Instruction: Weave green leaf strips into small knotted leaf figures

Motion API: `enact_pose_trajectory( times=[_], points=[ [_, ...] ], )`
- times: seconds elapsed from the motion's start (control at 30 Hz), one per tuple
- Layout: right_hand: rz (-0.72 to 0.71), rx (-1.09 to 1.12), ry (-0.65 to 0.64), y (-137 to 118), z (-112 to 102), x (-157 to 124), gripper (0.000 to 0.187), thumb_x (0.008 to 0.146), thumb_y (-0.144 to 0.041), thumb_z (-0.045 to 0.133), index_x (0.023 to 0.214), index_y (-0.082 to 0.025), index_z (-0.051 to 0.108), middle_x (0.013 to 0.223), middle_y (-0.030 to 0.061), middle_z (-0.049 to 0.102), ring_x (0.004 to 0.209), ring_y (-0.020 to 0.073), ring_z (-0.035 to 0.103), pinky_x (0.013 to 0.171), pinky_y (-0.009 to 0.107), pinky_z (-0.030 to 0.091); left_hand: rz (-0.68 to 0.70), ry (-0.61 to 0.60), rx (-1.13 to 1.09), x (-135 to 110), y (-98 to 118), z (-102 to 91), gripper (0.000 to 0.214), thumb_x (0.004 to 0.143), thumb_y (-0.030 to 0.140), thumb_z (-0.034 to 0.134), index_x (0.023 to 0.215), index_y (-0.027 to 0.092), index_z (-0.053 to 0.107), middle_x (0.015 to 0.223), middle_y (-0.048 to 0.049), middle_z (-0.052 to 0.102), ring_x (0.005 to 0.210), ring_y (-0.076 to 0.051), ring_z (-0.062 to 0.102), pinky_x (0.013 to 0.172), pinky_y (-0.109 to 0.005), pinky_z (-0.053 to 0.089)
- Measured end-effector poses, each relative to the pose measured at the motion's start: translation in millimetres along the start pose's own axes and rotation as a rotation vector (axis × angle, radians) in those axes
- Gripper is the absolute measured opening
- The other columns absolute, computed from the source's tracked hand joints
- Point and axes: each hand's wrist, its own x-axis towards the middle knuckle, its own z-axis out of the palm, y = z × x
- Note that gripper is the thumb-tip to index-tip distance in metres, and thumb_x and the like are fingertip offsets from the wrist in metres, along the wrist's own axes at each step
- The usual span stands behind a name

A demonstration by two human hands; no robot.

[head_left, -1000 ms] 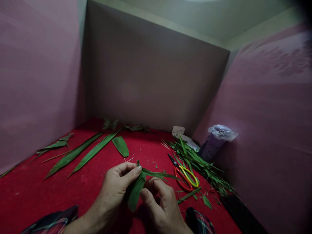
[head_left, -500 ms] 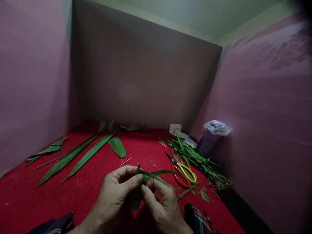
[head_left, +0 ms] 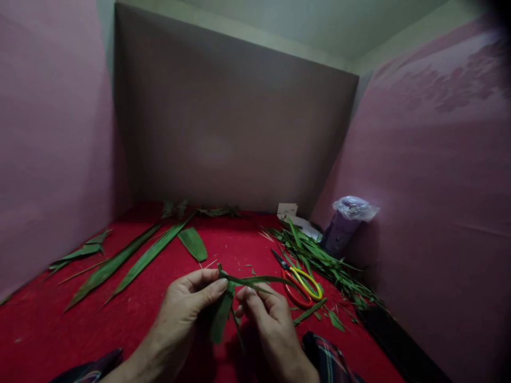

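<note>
My left hand (head_left: 181, 306) pinches a folded green leaf piece (head_left: 220, 319) between thumb and forefinger. A broad flap of it hangs down, and narrow strips (head_left: 263, 279) stretch from its top toward the right. Close beside it, my right hand (head_left: 269, 322) has thumb and forefinger closed on one of the thin leaf strips. Just beyond the right hand lie scissors (head_left: 297, 279) with one red and one yellow handle, their dark blades pointing away to the left.
Long leaves (head_left: 151, 258) and a short cut leaf (head_left: 193, 243) lie on the red cloth (head_left: 131, 340) at left. A heap of leaf strips (head_left: 319, 255) sits at right, before a purple container (head_left: 341, 231) topped with clear plastic. A black flat object (head_left: 395, 340) lies at the right edge.
My right hand has drawn slightly apart from my left, its thumb and forefinger shifting up along a strip. The leaf piece has moved a little left, and its hanging flap shows more.
</note>
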Motion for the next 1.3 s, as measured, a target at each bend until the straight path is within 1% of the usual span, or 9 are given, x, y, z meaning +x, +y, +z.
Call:
enact_pose_trajectory(
  times=[0.13, 0.3, 0.4, 0.53, 0.63, 0.77, 0.9, 1.1, 1.3],
  points=[
    [0.074, 0.133, -0.114, -14, -16, 13, 0.047, 0.089, -0.052, 0.044, 0.065, -0.015, 0.061, 0.059, 0.0009, 0.059, 0.052, 0.011, 0.051, 0.054, 0.022, 0.042, 0.035, -0.044, 0.109, -2, 2, -0.8, 0.016, 0.061, 0.023, 0.081, 0.067, 0.013, 0.071, 0.052, 0.0013, 0.065, 0.045, -0.007, 0.054, 0.044, -0.015, 0.042],
    [0.2, 0.272, -0.548, -40, -42, 23, 0.054, 0.085, -0.059, 0.047, 0.084, -0.009, 0.069, 0.072, 0.0076, 0.067, 0.059, 0.0109, 0.056, 0.059, 0.024, 0.044, 0.077, -0.064, 0.121, -5, 5, 2.5, 0.016, 0.057, 0.021, 0.083, 0.064, 0.014, 0.07, 0.049, 0.0029, 0.061, 0.043, -0.007, 0.051, 0.044, -0.016, 0.04],
    [0.254, 0.235, -0.59, -52, -47, 21, 0.032, 0.078, -0.041, 0.067, 0.085, -0.01, 0.067, 0.072, 0.0051, 0.067, 0.06, 0.0093, 0.056, 0.063, 0.024, 0.044, 0.095, -0.134, 0.166, -5, 8, 0.8, 0.013, 0.059, 0.021, 0.081, 0.063, 0.014, 0.071, 0.054, 0.0016, 0.062, 0.047, -0.008, 0.053, 0.047, -0.017, 0.042],
    [0.246, 0.08, -0.52, -64, -43, 14, 0.012, 0.079, -0.024, 0.065, 0.081, -0.013, 0.067, 0.068, 0.0004, 0.063, 0.062, 0.0098, 0.057, 0.063, 0.024, 0.044, 0.145, -0.22, 0.223, -3, 11, -3.9, 0.006, 0.063, 0.016, 0.078, 0.062, 0.016, 0.072, 0.061, 0.0013, 0.062, 0.053, -0.009, 0.054, 0.05, -0.018, 0.044],
    [0.046, -0.227, -0.49, -74, -39, 10, 0.005, 0.08, -0.015, 0.063, 0.081, -0.014, 0.068, 0.069, 0.0005, 0.064, 0.065, 0.0112, 0.055, 0.062, 0.023, 0.043, 0.206, -0.288, 0.234, -1, 12, -5.7, 0.006, 0.065, 0.014, 0.076, 0.063, 0.019, 0.074, 0.065, 0.0003, 0.064, 0.061, -0.012, 0.057, 0.056, -0.021, 0.047],
    [-0.179, -0.378, -0.486, -86, -40, 7, 0.007, 0.08, -0.009, 0.063, 0.082, -0.013, 0.067, 0.074, 0.0008, 0.065, 0.067, 0.0101, 0.055, 0.065, 0.022, 0.041, 0.297, -0.417, 0.24, 0, 15, -5.4, 0.006, 0.07, 0.015, 0.074, 0.068, 0.021, 0.076, 0.067, -0.0024, 0.068, 0.071, -0.018, 0.06, 0.068, -0.029, 0.05],
    [0.056, -0.267, -0.536, -89, -42, 5, 0.006, 0.082, -0.016, 0.058, 0.081, -0.016, 0.064, 0.069, -0.0021, 0.06, 0.062, 0.0093, 0.05, 0.059, 0.021, 0.039, 0.37, -0.477, 0.253, -1, 18, -3.2, 0.008, 0.071, 0.015, 0.074, 0.073, 0.022, 0.077, 0.068, -0.0024, 0.07, 0.073, -0.018, 0.059, 0.073, -0.031, 0.049],
    [0.456, 0.232, -0.551, -78, -37, 7, 0.019, 0.074, -0.03, 0.066, 0.069, -0.013, 0.057, 0.056, -0.0016, 0.058, 0.048, 0.0072, 0.048, 0.05, 0.021, 0.038, 0.471, -0.499, 0.275, 0, 20, -0.3, 0.006, 0.069, 0.021, 0.077, 0.075, 0.024, 0.078, 0.066, -0.0025, 0.072, 0.069, -0.018, 0.059, 0.073, -0.034, 0.048],
    [0.575, 0.399, -0.545, -75, -36, 8, 0.028, 0.074, -0.033, 0.07, 0.061, -0.012, 0.057, 0.05, -0.0021, 0.058, 0.042, 0.005, 0.049, 0.044, 0.016, 0.036, 0.526, -0.497, 0.324, 1, 23, -1.3, 0.006, 0.07, 0.021, 0.076, 0.075, 0.023, 0.078, 0.066, -0.0033, 0.072, 0.07, -0.019, 0.059, 0.072, -0.036, 0.046]
  ],
)
